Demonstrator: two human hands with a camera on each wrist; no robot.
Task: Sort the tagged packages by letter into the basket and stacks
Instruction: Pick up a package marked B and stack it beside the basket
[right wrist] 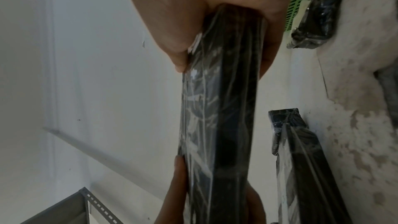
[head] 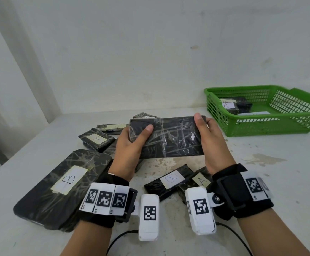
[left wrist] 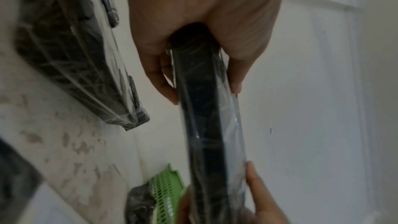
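— Lifting above the table (head: 261, 182), how is the black wrapped package (head: 169, 137) held?

— It is gripped at both ends: the left hand (head: 130, 150) is closed on the left end, the right hand (head: 213, 143) on the right end. No tag is seen on its upper face.

— Where is the green basket (head: 272, 126) found?

— At the far right, with an A-tagged package (head: 228, 106) inside. The large B-tagged package (head: 58, 187) is laid at the left.

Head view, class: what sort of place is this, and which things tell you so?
Probably a plain sorting bench in a workroom or test space. Clues: a stained white table against a bare wall, black wrapped packages with lettered labels such as the large B package, and a green basket already holding a package tagged A.
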